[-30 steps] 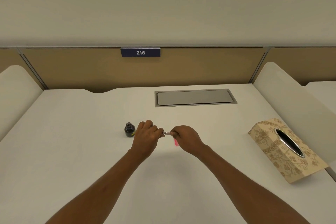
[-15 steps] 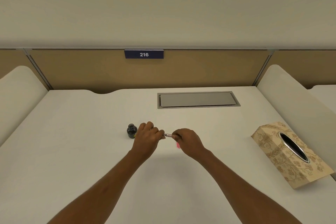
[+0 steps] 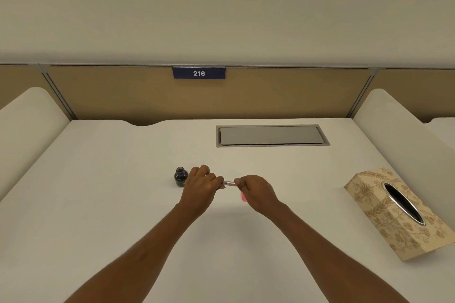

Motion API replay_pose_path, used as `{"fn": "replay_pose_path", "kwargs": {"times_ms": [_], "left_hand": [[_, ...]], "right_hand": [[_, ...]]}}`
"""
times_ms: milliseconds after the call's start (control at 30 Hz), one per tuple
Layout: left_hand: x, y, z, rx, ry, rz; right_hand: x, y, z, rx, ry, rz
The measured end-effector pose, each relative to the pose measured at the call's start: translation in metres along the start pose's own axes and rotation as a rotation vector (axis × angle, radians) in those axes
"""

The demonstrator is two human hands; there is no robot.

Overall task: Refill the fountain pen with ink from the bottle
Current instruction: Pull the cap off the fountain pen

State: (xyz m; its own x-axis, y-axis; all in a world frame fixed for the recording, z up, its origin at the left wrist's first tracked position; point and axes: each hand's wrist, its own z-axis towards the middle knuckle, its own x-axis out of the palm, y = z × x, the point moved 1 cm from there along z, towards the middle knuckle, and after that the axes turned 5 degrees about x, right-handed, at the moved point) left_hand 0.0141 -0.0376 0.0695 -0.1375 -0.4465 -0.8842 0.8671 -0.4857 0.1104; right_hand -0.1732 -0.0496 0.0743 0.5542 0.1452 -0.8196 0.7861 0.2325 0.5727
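Head view: white desk [image 3: 98, 204] seen from above, both forearms reaching forward.
Ink bottle [image 3: 181, 176]: small, dark, uncapped, upright on the desk just left of the left hand.
Left hand [image 3: 200, 188]: fingers curled closed, pinching one end of the fountain pen.
Fountain pen [image 3: 229, 183]: short silvery section showing between the two hands, held level above the desk.
Right hand [image 3: 256, 192]: closed around the pen's other end; a pink part [image 3: 243, 197] shows beneath it.
Tissue box [image 3: 398, 214]: patterned, far right, well apart from the hands.

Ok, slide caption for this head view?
Both hands grip a pen beside an open ink bottle on a white desk.
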Motion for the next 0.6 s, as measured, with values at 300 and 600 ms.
{"fn": "replay_pose_path", "kwargs": {"times_ms": [300,600], "left_hand": [[-0.001,0.005,0.000,-0.017,0.018,0.012],[-0.003,0.010,-0.003,-0.055,0.041,0.051]], "right_hand": [[-0.004,-0.008,0.002,0.136,-0.037,0.217],[0.004,-0.020,-0.004,0.102,-0.164,0.226]]}}
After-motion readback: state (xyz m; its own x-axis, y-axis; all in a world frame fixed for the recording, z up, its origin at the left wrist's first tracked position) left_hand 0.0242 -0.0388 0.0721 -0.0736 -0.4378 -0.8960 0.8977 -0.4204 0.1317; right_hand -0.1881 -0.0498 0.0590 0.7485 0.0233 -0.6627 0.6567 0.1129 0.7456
